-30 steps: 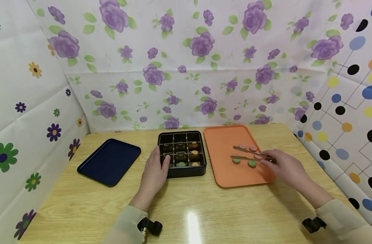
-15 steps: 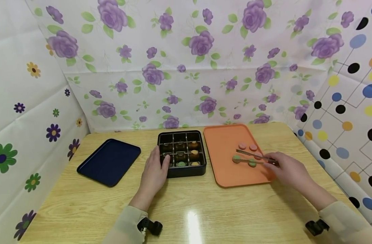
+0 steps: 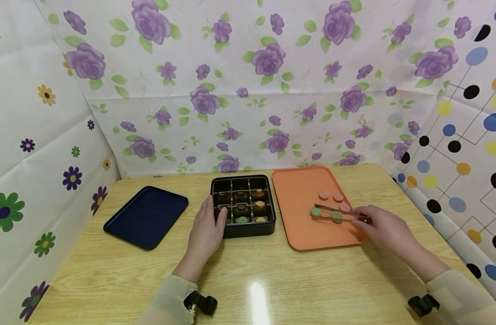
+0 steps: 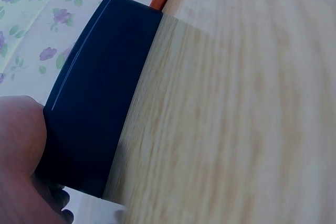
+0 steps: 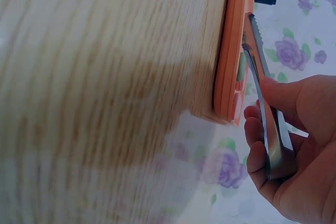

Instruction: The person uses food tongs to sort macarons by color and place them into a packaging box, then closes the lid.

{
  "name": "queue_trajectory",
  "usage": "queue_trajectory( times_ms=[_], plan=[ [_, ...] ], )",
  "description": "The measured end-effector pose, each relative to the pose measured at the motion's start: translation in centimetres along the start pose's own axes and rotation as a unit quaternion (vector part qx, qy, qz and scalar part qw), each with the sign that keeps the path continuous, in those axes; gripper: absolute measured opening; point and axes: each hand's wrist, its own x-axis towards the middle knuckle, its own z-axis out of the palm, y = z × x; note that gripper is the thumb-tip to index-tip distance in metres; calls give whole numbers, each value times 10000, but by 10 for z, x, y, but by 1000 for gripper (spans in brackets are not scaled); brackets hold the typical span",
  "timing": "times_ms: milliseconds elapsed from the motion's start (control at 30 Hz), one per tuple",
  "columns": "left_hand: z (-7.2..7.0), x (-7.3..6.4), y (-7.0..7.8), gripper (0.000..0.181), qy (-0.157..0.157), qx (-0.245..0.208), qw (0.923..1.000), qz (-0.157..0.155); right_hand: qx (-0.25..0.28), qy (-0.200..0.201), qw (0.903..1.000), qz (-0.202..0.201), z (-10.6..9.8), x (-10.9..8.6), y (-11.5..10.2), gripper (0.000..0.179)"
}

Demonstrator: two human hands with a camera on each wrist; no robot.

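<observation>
My left hand [image 3: 207, 230] grips the near left corner of a black divided box [image 3: 249, 229], thumb over its front rim. In the left wrist view the thumb presses the box's dark wall [image 4: 105, 93]. Green and yellow-orange macarons sit in some compartments. My right hand [image 3: 383, 225] holds metal tongs [image 5: 281, 150] over the orange tray [image 3: 296, 234]. The spread tips lie on either side of the left green macaron [image 3: 315, 211]; the lower arm crosses the other green macaron [image 3: 336, 217]. Behind them are pink macarons [image 3: 323, 195], one partly covered by the tongs.
A dark blue tray [image 3: 148, 216] lies at the left of the wooden table [image 3: 231, 280]. The orange tray stands close beside the box's right side. Flowered cloth [image 3: 239, 113] hangs behind, and a dotted cloth [image 3: 455, 158] stands along the right.
The tongs have come down and slightly right, so their tips now straddle the left green macaron. My left hand and the box have stayed in place.
</observation>
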Motion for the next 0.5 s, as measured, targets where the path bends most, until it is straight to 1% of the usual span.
queue_trajectory(
  times_ms=[500],
  plan=[
    [1, 0, 0, 79, 29, 10, 10000, -66, -20, 13, 10000, 39, 1, 1, 2, 22]
  ],
)
